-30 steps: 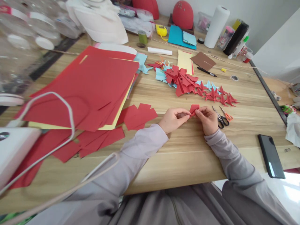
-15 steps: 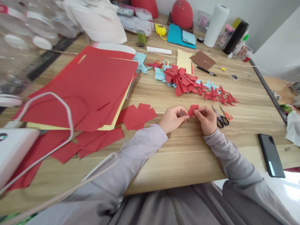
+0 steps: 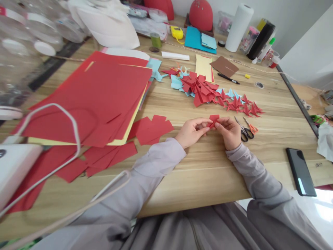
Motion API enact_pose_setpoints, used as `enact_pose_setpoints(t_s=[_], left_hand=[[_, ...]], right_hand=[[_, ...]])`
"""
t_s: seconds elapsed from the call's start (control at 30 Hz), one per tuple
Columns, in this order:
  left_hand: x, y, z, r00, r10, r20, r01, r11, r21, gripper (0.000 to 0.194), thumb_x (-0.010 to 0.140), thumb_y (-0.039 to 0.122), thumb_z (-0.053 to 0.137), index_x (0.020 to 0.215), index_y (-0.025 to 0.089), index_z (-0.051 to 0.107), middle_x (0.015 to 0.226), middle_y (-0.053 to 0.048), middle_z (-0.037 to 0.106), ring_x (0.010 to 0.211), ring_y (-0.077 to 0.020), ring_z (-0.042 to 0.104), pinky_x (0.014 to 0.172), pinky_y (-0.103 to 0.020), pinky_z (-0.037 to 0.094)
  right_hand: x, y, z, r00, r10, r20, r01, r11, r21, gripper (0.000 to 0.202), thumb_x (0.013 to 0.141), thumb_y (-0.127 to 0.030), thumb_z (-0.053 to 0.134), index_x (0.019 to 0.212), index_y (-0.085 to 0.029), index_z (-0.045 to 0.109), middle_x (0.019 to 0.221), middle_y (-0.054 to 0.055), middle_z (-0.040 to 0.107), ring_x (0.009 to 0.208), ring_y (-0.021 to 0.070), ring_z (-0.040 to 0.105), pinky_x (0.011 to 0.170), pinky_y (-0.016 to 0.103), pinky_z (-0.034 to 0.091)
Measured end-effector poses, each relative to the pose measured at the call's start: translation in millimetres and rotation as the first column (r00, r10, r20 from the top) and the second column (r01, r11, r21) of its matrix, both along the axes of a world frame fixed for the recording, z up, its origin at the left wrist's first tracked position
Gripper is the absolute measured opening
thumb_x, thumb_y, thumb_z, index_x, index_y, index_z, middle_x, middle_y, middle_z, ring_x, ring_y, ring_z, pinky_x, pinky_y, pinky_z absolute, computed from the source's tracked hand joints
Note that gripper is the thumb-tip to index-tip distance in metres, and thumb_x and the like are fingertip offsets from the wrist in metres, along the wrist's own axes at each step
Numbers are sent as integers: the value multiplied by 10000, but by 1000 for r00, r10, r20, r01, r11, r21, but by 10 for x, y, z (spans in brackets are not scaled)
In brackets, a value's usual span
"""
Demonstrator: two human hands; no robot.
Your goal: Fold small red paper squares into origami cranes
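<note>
So the held red paper [image 3: 214,117] points flat edge forward, long axis unclear.

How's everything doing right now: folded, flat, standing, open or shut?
Small paper: folded
Left hand: pinching it
Right hand: pinching it
Red sheets: stacked
Red shapes: folded, heaped
Black scissors: unclear if shut
Orange scissors: unclear too
Phone: lying flat
White roll: upright
Pen: lying down

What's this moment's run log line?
left hand: pinching small red paper | right hand: pinching same paper | black-handled scissors: on table beside right hand
</note>
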State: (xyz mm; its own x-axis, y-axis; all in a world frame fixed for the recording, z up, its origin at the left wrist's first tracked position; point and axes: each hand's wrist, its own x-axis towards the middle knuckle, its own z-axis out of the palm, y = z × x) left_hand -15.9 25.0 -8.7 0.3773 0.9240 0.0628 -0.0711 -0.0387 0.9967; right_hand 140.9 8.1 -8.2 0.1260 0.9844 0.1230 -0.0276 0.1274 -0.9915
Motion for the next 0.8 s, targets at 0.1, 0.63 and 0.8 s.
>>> enact_pose_setpoints(t_s=[0.1, 0.63, 0.8], left_hand=[[2, -5, 5, 1000, 12, -8, -12, 1000, -8, 256, 718, 172, 631, 969, 130, 664, 657, 16, 590, 542, -77, 557, 572, -225, 477], [14, -13, -37, 999, 43, -27, -44, 999, -16, 131, 709, 190, 645, 751, 157, 525, 599, 37, 575, 507, -86, 572, 503, -204, 421], [11, -10, -35, 999, 15, -28, -16, 999, -30, 230, 710, 273, 668, 870, 136, 576, 637, 7, 618, 522, -95, 570, 522, -223, 434]], right_hand=[[2, 0, -12, 1000, -1, -27, 1, 1000, 4, 321, 634, -355, 776, 815, -195, 564, 708, -12, 671, 619, 125, 649, 645, 291, 554], [0, 20, 4, 996, -20, -86, 18, 1000, -23, 398, 587, -334, 809, 814, -215, 504, 666, -41, 660, 549, 112, 640, 571, 253, 547], [-7, 0, 17, 995, 35, -96, -38, 999, -28, 409, 579, -328, 816, 806, -214, 496, 626, -55, 647, 530, 108, 638, 558, 243, 543]])
